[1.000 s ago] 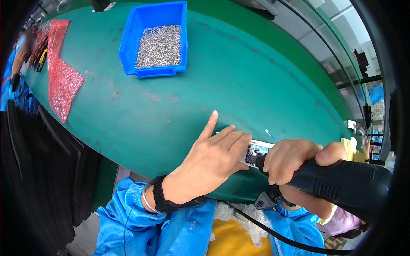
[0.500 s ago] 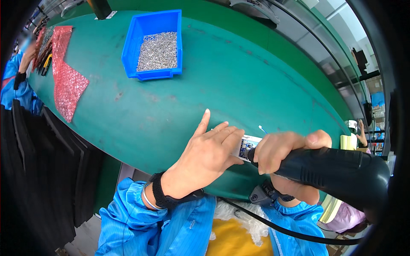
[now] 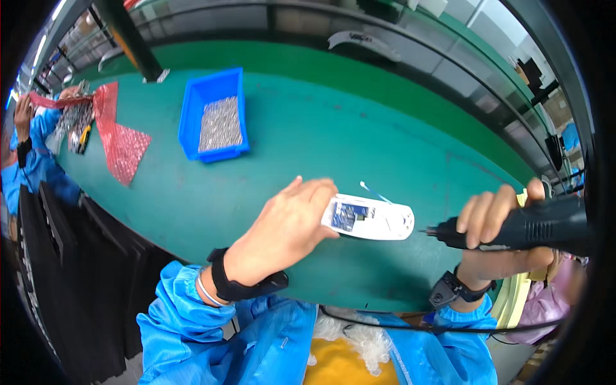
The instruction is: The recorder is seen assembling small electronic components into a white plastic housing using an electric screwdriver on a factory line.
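My left hand (image 3: 279, 221) grips one end of a white plastic housing (image 3: 388, 222), thumb along its near edge and fingers over the far one. Inside the open housing sits a small blue circuit board (image 3: 346, 217), partly covered by my fingers. A thin blue-and-white lead (image 3: 377, 192) sticks out past the far edge of the housing. My right hand (image 3: 491, 221) is wrapped round a black electric screwdriver (image 3: 552, 224). The tool lies nearly level, its bit (image 3: 431, 231) pointing left, a small gap away from the housing's right end.
A blue bin (image 3: 192, 128) of small metal screws stands on the green table (image 3: 308, 154). Beyond it to the left lie red bubble wrap (image 3: 128, 151) and a yellow-black tool (image 3: 84, 138), near another person's hand (image 3: 23, 119). A black cord (image 3: 410, 326) crosses before me. Black panels (image 3: 70, 276) stand at the left.
My right hand has drawn the screwdriver rightward, off the circuit board. My left hand and the housing now show lower in the tilted view, the housing more exposed. The whole view has shifted upward.
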